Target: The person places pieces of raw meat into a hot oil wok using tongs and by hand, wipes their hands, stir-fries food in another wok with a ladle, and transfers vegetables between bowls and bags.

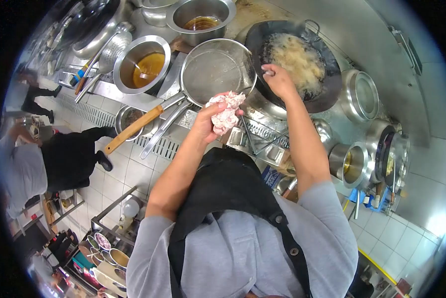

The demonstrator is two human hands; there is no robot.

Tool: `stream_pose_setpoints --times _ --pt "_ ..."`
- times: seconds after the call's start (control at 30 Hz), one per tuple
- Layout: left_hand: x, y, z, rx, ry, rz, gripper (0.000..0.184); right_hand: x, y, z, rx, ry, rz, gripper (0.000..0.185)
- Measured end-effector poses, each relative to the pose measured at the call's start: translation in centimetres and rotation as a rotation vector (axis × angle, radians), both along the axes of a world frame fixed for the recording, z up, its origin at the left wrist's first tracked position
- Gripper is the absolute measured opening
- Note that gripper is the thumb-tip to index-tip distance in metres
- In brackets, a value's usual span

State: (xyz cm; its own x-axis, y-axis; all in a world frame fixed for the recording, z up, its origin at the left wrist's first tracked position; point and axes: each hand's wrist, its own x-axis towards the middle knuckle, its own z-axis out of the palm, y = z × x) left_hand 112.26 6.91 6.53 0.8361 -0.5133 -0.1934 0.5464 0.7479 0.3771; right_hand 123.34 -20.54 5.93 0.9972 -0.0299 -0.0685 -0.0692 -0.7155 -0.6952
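My left hand [208, 123] is closed around a clump of pale pink, flour-coated raw meat pieces [226, 113], held in front of my apron beside the near rim of a wire-mesh strainer [218, 67]. Over the left edge of a black wok [334, 82], my right hand [279, 81] has its fingers curled together; whether anything small is between them I cannot make out. Pale pieces bubble in foaming oil [296, 62] inside the wok. The strainer lies left of the wok, its wooden handle [133, 130] pointing toward the floor at lower left.
Steel pots of brown liquid, one nearer [121, 69] and one farther [178, 17], stand left of the wok. A perforated ladle [114, 52] lies beyond. Lidded pots [360, 94] crowd the right side. Another person in a black apron [69, 160] stands at far left.
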Motion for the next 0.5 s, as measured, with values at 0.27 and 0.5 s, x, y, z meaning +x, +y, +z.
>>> stream_pose_setpoints --times 0.27,0.5 --pt "0.2 1.5 0.3 0.186 -0.001 -0.009 0.045 -10.4 8.6 8.8 0.273 -0.049 0.394 0.031" --pt "-0.7 0.9 0.3 0.264 0.008 -0.045 0.041 -9.3 -1.0 5.9 1.158 0.059 -0.234 0.017"
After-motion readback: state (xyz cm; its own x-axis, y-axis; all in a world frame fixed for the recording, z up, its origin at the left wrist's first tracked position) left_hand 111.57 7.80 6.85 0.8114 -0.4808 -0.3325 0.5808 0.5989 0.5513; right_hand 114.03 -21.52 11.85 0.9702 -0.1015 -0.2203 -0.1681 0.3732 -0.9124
